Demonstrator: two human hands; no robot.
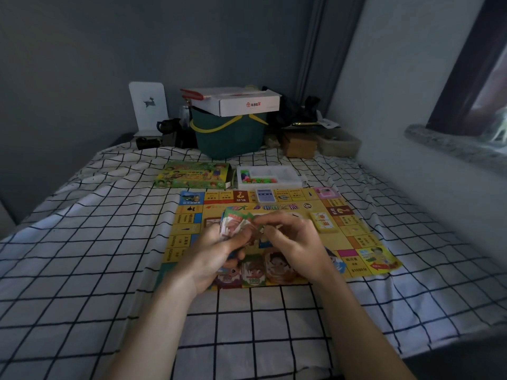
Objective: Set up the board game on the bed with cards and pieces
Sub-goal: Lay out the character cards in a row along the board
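Left hand gripping small stack of paper cards above yellow game board on checked bed. Right hand pinching top card. Cards likely light, thin, slippery; best holding by edges.

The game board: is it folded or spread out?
Spread out: the game board lies flat on the bed, all four edges showing.

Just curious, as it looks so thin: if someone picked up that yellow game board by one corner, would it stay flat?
Probably not. The game board looks like a thin paper sheet lying on the soft bed, so it would likely droop. It seems light, so a push could slide or wrinkle it.
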